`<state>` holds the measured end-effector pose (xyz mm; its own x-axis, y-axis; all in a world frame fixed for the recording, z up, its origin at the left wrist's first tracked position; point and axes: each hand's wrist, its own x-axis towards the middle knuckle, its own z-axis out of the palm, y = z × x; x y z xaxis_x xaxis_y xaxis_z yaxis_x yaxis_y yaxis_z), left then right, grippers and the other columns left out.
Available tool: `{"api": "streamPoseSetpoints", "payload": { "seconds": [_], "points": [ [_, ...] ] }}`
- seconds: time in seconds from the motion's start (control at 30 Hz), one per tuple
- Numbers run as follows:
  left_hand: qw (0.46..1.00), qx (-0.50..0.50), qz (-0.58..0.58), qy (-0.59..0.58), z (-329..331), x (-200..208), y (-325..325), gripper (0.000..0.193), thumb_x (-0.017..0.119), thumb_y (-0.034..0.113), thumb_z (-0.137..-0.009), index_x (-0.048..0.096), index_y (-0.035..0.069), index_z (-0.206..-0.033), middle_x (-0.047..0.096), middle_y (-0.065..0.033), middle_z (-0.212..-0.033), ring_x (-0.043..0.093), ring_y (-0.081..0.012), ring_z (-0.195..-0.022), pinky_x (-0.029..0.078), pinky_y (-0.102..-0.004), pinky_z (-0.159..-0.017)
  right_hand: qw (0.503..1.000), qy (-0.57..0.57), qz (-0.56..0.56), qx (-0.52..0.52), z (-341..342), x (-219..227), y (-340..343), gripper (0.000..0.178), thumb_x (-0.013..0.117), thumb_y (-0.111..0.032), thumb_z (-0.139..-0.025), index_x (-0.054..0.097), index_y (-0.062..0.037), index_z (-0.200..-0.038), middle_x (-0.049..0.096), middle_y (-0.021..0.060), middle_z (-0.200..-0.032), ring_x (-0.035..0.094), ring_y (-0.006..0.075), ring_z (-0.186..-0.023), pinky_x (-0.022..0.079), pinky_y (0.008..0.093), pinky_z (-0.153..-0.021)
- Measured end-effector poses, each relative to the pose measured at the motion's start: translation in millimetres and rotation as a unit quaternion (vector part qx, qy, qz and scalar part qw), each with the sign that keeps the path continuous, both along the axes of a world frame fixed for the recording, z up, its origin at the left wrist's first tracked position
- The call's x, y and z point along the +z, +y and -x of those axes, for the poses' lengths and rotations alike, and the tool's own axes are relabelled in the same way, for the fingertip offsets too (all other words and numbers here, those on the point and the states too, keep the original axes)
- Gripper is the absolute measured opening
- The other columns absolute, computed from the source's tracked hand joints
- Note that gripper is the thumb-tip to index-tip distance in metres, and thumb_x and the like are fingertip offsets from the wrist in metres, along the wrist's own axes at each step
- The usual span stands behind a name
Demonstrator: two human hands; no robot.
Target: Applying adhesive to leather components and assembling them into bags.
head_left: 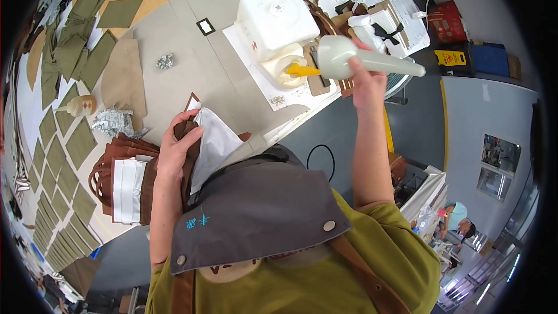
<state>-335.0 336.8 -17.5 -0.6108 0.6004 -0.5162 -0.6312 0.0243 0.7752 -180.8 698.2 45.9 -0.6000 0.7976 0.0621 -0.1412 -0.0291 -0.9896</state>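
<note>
My right hand (368,81) is wrapped round a translucent white squeeze bottle (336,58) lying sideways in the air. Its long tapered nozzle points right, and its wide end is close to a yellow spout (303,71). That spout is beside a white plastic jug (278,20) on a white sheet; whether bottle and spout touch, I cannot tell. On the left, my left hand (177,145) pinches a folded brown leather piece (187,131) with white lining (215,142) hanging from it, at the table's near edge.
Left of my left hand sit stacked brown leather pieces (129,148) with a white band (129,189), crumpled foil (119,122) and a small glue bottle (80,105). Olive fabric panels (81,142) cover the far left. Straps and papers crowd the right corner. Someone sits far right.
</note>
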Motion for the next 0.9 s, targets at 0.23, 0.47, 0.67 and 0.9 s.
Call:
{"api": "streamPoseSetpoints", "payload": {
  "seconds": [0.23,0.47,0.67,0.9],
  "points": [
    [1.0,-0.008,-0.007,0.009,-2,-3,-1,0.039,0.072,0.004,-0.082,0.059,0.004,-0.119,0.058,0.0009,-0.1,0.053,-0.0082,-0.094,0.041,-0.0223,-0.086,0.997,0.043,-0.026,0.064,75,28,17,0.046,0.076,-0.001,-0.079,0.059,0.002,-0.121,0.065,0.0125,-0.111,0.063,0.0177,-0.1,0.051,0.0307,-0.09],
    [1.0,0.002,-0.016,0.017,-5,0,-5,0.038,0.07,0.004,-0.083,0.058,0.003,-0.119,0.057,0.0017,-0.101,0.052,-0.0082,-0.094,0.04,-0.022,-0.086,0.965,-0.161,-0.173,0.112,147,19,10,0.056,0.085,-0.021,-0.071,0.061,0.0006,-0.116,0.068,0.0098,-0.102,0.065,0.0166,-0.091,0.052,0.0294,-0.082],
    [0.998,0.031,-0.047,0.005,-4,-8,-15,0.038,0.063,0.004,-0.086,0.057,0.003,-0.123,0.059,-0.0017,-0.111,0.053,-0.0107,-0.103,0.04,-0.0242,-0.093,0.924,-0.27,-0.246,0.115,158,8,4,0.051,0.084,-0.016,-0.073,0.061,-0.0012,-0.116,0.068,0.0085,-0.102,0.065,0.0144,-0.09,0.052,0.0275,-0.08],
    [0.986,0.113,-0.106,-0.062,13,5,-21,0.038,0.058,0.006,-0.089,0.055,0.001,-0.127,0.061,-0.0045,-0.114,0.057,-0.0124,-0.104,0.044,-0.0247,-0.091,0.952,-0.172,-0.231,0.107,148,-9,9,0.055,0.081,-0.023,-0.078,0.054,0.0002,-0.121,0.065,0.0088,-0.108,0.061,0.0146,-0.095,0.049,0.026,-0.085]
  ]
}}
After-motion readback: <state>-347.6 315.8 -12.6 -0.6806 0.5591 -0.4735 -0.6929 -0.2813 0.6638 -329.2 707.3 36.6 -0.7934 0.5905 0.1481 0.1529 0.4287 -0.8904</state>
